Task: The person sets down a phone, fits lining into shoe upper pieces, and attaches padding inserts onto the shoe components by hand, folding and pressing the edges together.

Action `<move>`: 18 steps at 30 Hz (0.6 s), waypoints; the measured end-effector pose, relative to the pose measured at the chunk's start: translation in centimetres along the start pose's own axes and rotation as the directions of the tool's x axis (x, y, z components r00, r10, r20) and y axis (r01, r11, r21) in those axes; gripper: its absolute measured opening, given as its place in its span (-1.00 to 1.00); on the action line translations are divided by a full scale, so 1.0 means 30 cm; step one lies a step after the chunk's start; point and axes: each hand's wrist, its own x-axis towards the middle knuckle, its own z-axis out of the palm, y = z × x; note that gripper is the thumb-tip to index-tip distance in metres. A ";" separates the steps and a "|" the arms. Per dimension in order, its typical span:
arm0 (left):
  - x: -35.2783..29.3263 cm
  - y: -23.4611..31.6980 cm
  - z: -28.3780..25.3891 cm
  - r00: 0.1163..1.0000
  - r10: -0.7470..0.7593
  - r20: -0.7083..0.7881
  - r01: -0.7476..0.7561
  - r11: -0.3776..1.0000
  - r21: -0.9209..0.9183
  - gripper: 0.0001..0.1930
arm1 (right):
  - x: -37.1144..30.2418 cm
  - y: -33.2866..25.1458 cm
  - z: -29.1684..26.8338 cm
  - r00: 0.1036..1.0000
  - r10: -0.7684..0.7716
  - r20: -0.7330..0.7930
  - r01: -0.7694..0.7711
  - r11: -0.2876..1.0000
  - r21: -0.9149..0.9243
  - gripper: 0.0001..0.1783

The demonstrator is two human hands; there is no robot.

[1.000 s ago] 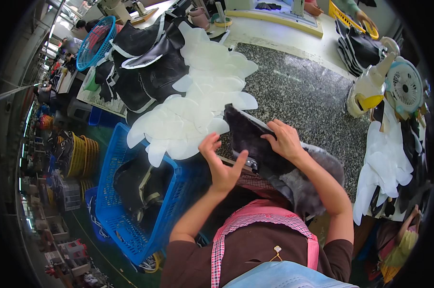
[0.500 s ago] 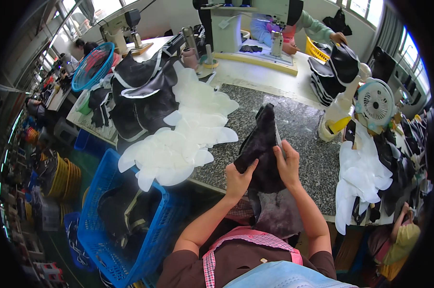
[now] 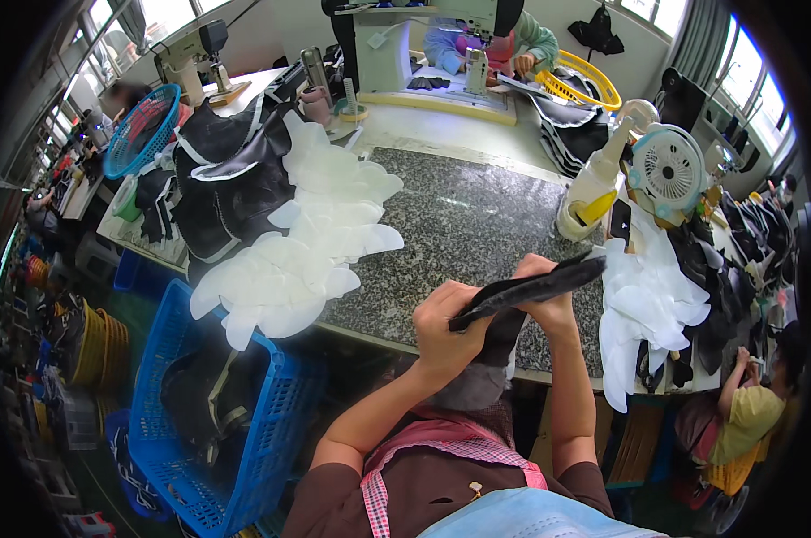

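A soft black piece [image 3: 533, 287], perhaps a fuzzy-lined boot upper, is held up over the front edge of the speckled stone slab [image 3: 441, 233]. My left hand [image 3: 448, 325] is closed on its left end, and my right hand [image 3: 545, 300] grips it farther right, fingers partly behind it. Its edge faces me, with a dark grey part hanging below toward my lap. To the left on the table lies a spread of thin white cut pieces [image 3: 284, 260]. Beyond them is a heap of black pieces [image 3: 231, 193] with pale edges.
A blue crate [image 3: 276, 403] holding dark pieces stands at lower left. More white pieces [image 3: 643, 300], a glue pot [image 3: 574, 220] with a yellow part, and a small fan [image 3: 667, 170] are at right. A co-worker sits behind the sewing machine [image 3: 477, 72] beside a yellow basket [image 3: 594, 76].
The black piece has turned from standing upright to lying crosswise, edge toward me, and both hands have turned with it. The view has shifted right. The co-worker's raised arm has come down.
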 end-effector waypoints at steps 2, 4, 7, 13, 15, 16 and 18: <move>-0.025 0.005 0.003 0.995 -0.094 0.040 0.096 0.994 -0.060 -0.85 | -0.046 0.009 0.014 0.998 0.019 -0.055 -0.020 0.999 -0.026 -0.62; -0.051 0.020 -0.006 0.980 -0.178 0.091 0.184 0.980 -0.070 -0.86 | -0.098 0.011 0.052 0.935 0.200 -0.294 -0.123 0.958 0.259 -0.67; -0.060 0.030 0.006 0.948 -0.281 0.147 0.292 0.955 -0.054 -0.86 | -0.114 -0.038 0.054 0.915 0.211 -0.344 -0.139 0.965 0.224 -0.83; -0.003 0.012 0.010 0.983 -0.186 0.006 0.185 0.982 0.025 -0.70 | -0.114 -0.156 0.101 0.786 -0.259 -0.561 -0.124 0.823 -0.554 -0.50; 0.008 0.060 0.004 0.994 -0.067 0.089 0.050 0.982 0.184 -0.64 | -0.128 -0.241 0.136 0.881 -0.114 -0.459 -0.054 0.940 -0.337 -0.40; 0.010 0.097 0.007 0.981 0.030 0.192 -0.091 0.945 0.316 -0.57 | -0.139 -0.277 0.157 0.950 0.006 -0.312 -0.038 0.995 -0.097 -0.30; -0.018 0.165 0.046 0.931 0.139 0.339 -0.283 0.860 0.424 -0.42 | -0.155 -0.291 0.164 0.973 0.117 -0.198 -0.122 0.992 -0.014 -0.25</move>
